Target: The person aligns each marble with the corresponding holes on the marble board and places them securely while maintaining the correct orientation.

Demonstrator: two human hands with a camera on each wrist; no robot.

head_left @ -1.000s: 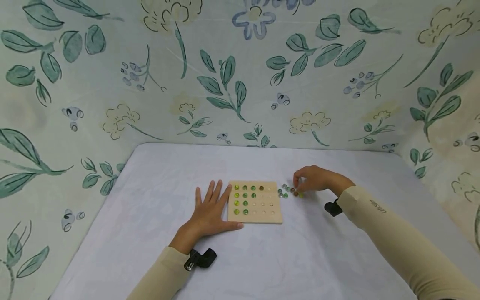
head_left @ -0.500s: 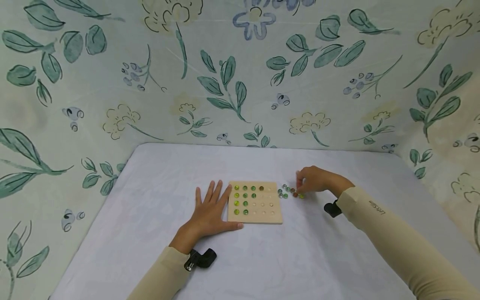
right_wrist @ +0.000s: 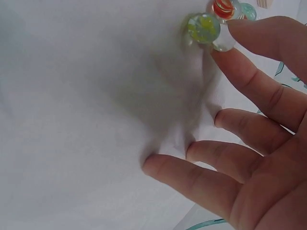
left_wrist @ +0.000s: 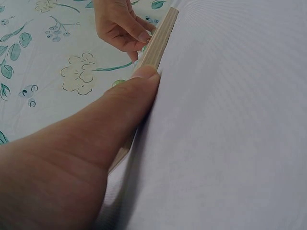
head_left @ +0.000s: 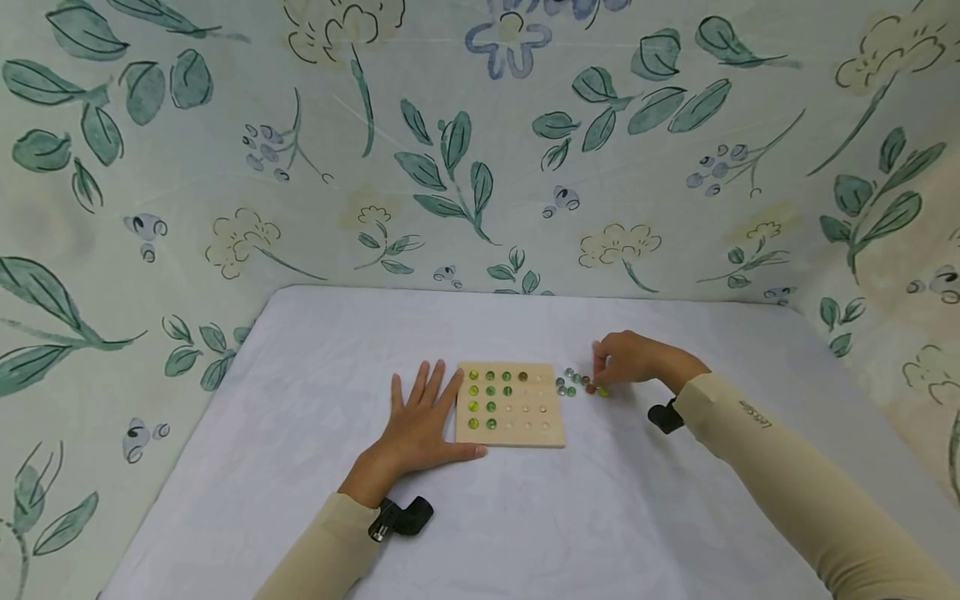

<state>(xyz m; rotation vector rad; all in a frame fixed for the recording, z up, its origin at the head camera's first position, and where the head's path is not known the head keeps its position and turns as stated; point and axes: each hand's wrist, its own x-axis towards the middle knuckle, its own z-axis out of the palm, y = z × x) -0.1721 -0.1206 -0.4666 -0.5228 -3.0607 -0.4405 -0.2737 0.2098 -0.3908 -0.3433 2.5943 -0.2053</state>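
My left hand (head_left: 412,429) lies spread on the cloth at the left side of a wooden board (head_left: 517,437), fingers straight. Its thumb (left_wrist: 139,86) presses along the board's near edge. Glass marbles sit in the dimples: yellow-green in the left column, green beside them, a brown one (head_left: 523,377) in the far row. Several right-hand dimples hold no coloured marble. My right hand (head_left: 630,357) is over the loose marbles (head_left: 576,378) right of the board. Its thumb and index finger pinch a clear marble (right_wrist: 224,40), beside a yellow-green marble (right_wrist: 204,28) and a red-swirled one (right_wrist: 225,8).
A white cloth (head_left: 300,467) covers the table, which ends at a floral-patterned backdrop (head_left: 480,167) behind and on both sides. Black cameras are strapped to the left wrist (head_left: 405,517) and the right wrist (head_left: 666,418).
My right hand has shifted slightly right over the loose marbles, then stayed there with thumb and index finger at one. The left hand and the board have not moved.
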